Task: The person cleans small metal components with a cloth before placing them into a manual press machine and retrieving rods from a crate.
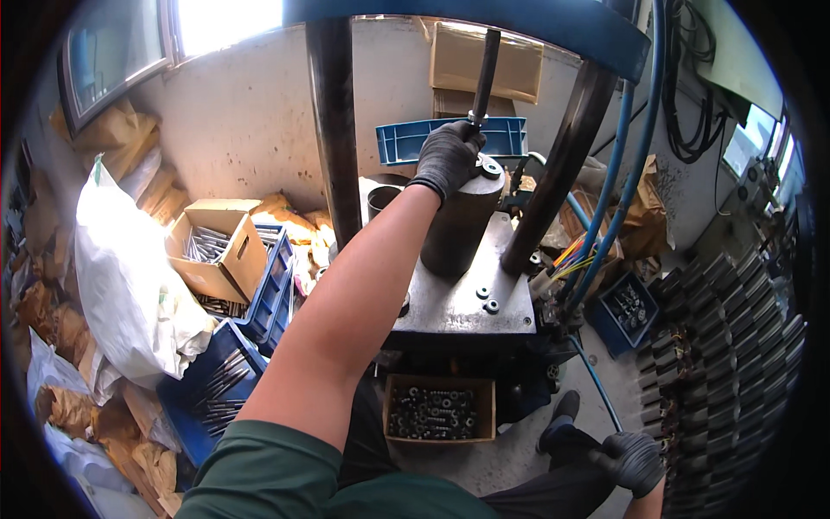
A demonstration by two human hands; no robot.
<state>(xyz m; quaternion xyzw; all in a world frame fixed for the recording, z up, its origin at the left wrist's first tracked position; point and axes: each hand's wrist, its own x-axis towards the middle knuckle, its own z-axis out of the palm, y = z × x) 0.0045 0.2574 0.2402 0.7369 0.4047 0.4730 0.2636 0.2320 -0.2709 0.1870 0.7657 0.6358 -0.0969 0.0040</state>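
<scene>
Workshop: press (458,259), crates of bolts (216,381)

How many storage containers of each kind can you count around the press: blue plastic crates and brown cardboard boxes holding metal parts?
Blue plastic crates: 4, namely one behind the gloved left hand at, one at, one at, one at.
Brown cardboard boxes holding metal parts: 2, at and.
Total: 6

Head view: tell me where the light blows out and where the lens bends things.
Head view: the window at top is blown out white, glare washes the white sack at left; the press columns bow toward the rim, corners are black vignette; the gloved left hand is sharp.
</scene>
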